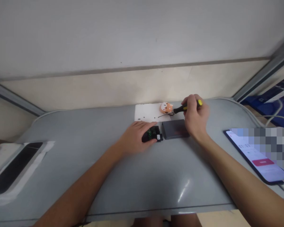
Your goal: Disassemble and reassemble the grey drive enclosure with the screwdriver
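Observation:
My right hand [196,116] grips a black and yellow screwdriver [180,109]. Its thin shaft points left, with the tip over a white sheet [142,111] that carries several small dark screws [144,117]. Thumb and fingers of my left hand [136,136] close around a small black device with a green circuit board [153,133], resting on the table. Just right of that board lies a dark grey box-shaped case [175,129], partly behind my right hand. An orange and white animal-shaped trinket [166,107] sits on the sheet, near the screwdriver shaft.
On the grey table [132,183], a lit phone [257,154] with a cable lies at the right. A dark flat panel on white material [17,167] is at the left. A pale wall [97,90] borders the back, and blue items [267,107] stand beyond the right edge.

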`<state>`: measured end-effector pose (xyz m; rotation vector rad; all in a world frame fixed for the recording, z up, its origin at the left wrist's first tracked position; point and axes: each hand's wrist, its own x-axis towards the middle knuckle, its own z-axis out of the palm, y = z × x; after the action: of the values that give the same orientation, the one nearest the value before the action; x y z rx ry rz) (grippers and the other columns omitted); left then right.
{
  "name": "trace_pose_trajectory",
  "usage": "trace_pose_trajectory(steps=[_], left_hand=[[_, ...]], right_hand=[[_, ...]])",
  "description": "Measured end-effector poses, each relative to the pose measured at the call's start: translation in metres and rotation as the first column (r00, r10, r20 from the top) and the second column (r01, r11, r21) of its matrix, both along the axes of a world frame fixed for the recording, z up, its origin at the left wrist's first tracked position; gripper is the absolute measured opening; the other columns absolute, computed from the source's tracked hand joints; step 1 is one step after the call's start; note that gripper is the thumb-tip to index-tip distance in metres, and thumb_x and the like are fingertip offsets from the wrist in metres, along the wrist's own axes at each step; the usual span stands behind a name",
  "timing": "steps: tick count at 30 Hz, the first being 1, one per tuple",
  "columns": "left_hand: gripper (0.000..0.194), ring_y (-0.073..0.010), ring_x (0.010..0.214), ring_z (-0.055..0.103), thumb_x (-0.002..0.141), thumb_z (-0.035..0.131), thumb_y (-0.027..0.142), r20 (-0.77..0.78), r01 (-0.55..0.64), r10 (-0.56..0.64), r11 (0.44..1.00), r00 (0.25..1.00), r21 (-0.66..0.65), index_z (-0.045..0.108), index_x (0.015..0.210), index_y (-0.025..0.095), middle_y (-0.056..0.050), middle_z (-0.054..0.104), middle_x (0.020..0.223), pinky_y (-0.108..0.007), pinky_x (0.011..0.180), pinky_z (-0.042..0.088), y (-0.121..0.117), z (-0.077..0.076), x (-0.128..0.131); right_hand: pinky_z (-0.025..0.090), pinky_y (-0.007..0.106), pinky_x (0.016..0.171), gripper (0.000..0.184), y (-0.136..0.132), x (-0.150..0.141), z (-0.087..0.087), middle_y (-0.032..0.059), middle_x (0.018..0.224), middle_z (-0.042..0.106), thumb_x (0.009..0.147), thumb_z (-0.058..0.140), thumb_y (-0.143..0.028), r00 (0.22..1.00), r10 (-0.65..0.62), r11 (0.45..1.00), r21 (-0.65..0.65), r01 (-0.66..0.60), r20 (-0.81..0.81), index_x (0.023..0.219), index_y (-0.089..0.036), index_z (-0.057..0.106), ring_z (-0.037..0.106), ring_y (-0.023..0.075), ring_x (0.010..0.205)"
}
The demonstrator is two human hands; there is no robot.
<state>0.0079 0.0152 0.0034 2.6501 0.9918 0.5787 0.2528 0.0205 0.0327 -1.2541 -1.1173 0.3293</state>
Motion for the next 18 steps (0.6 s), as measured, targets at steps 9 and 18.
trace_pose_trajectory(steps=[9, 18], left_hand=[[0.027, -0.0236, 0.122, 0.065, 0.102, 0.057, 0.028, 0.245, -0.096, 0.113, 0.992, 0.963, -0.080, 0.065, 0.126, 0.022, -0.009, 0.072, 0.128, -0.046, 0.109, 0.051, 0.000, -0.003, 0.005], [0.010, -0.0212, 0.109, 0.066, 0.097, 0.068, 0.026, 0.326, -0.125, 0.156, 0.985, 0.932, -0.115, 0.072, 0.105, 0.023, -0.005, 0.073, 0.110, -0.042, 0.103, 0.052, 0.002, -0.001, 0.009]], right_hand=[[0.040, 0.026, 0.053, 0.035, -0.004, -0.006, 0.007, -0.0038, 0.057, 0.042, 0.098, 0.052, -0.029, 0.986, 0.124, 0.992, 0.025, -0.122, -0.109, 0.064, -0.022, 0.056, 0.042, 0.0110, 0.052], [0.044, 0.026, 0.055, 0.037, -0.008, -0.012, 0.008, -0.0024, 0.057, 0.047, 0.098, 0.053, -0.033, 0.979, 0.183, 0.983, 0.040, -0.180, -0.088, 0.063, -0.022, 0.059, 0.048, 0.0118, 0.054]])
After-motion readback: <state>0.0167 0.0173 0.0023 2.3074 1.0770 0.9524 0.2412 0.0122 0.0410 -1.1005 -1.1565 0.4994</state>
